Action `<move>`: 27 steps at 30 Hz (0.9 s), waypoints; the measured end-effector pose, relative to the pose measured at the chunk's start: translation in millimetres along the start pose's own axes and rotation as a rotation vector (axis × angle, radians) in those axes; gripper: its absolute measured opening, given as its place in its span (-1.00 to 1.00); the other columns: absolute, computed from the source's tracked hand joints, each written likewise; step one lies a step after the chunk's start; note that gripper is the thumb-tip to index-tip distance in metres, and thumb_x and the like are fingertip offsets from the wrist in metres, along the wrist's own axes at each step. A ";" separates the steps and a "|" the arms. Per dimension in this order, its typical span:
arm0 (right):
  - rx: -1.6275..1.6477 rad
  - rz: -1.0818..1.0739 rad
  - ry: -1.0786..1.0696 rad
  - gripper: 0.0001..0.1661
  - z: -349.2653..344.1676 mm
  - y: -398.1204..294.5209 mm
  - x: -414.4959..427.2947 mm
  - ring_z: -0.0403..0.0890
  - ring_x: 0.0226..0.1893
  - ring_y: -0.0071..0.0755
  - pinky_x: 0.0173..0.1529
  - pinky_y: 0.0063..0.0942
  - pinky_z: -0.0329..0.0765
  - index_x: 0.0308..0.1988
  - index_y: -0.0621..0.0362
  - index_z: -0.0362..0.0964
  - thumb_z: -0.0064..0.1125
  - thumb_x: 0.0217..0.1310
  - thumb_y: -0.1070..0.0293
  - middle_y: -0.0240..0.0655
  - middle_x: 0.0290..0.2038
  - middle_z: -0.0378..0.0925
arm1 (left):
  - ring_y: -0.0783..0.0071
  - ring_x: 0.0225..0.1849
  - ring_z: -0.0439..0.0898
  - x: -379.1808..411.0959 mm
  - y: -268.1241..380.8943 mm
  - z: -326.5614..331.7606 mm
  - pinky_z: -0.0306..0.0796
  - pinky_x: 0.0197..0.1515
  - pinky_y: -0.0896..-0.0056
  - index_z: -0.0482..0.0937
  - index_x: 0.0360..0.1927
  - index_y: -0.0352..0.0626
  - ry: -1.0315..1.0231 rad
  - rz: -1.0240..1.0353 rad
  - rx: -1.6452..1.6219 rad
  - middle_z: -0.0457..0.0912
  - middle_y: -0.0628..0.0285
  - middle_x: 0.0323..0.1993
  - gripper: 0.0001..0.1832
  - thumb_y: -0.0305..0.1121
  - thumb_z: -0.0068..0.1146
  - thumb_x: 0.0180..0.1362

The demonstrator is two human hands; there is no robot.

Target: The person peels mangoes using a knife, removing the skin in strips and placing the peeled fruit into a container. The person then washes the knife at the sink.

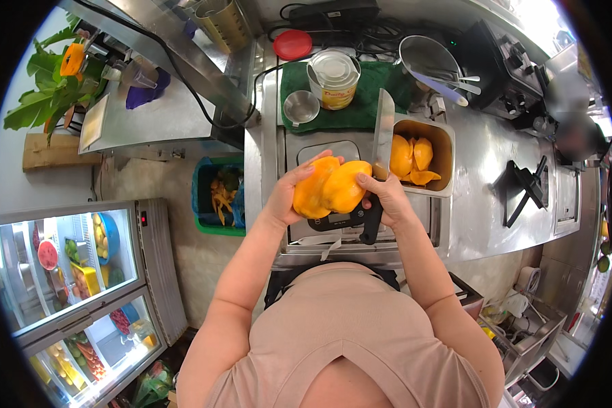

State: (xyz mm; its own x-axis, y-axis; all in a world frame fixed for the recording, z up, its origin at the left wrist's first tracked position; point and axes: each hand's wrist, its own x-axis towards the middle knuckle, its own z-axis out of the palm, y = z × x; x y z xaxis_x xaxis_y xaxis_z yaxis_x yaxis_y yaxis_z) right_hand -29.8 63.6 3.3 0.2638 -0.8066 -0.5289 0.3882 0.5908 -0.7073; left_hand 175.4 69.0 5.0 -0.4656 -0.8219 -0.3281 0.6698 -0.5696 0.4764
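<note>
Both my hands are around a peeled mango [313, 191], held over a kitchen scale. A large cheek of its yellow flesh [346, 187] leans away at the right; whether it is fully severed cannot be seen. My left hand [285, 196] cups the fruit from the left. In my right hand [391, 199] is a kitchen knife [384, 120], its black handle pointing down and its broad blade pointing away from me. The right thumb also presses on the mango cheek. Beneath, the black kitchen scale [336, 220] is partly hidden. Right of the blade, a steel pan [449, 158] holds mango pieces [413, 155].
A green towel [336, 122] bears a large tin can [334, 79] and a small metal cup [301, 108]. Beyond the pan stands a metal pot [428, 53] with utensils. Left of the counter is a green bin [199, 224] with peelings. A black stand [528, 188] lies at right.
</note>
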 end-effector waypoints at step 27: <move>-0.075 -0.136 0.153 -0.59 -33.4 -18.9 -36.5 0.41 -0.65 -0.65 -0.63 -0.72 0.35 -0.19 0.24 0.42 0.40 0.00 0.30 -0.39 -0.43 0.50 | 0.10 -0.12 0.52 53.1 -60.6 -44.8 0.43 -0.08 0.28 0.45 0.01 -0.22 0.565 0.581 1.410 0.52 0.04 -0.09 -0.55 -0.44 0.22 -0.02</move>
State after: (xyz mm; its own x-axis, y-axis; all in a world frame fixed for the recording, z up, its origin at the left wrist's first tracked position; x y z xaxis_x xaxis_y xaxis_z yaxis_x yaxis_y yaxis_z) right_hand -76.3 82.5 20.3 0.0737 -0.8702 -0.4872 0.3425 0.4809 -0.8071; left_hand 136.0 59.8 -77.8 0.1201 -0.9907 0.0634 -0.5107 -0.0069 0.8597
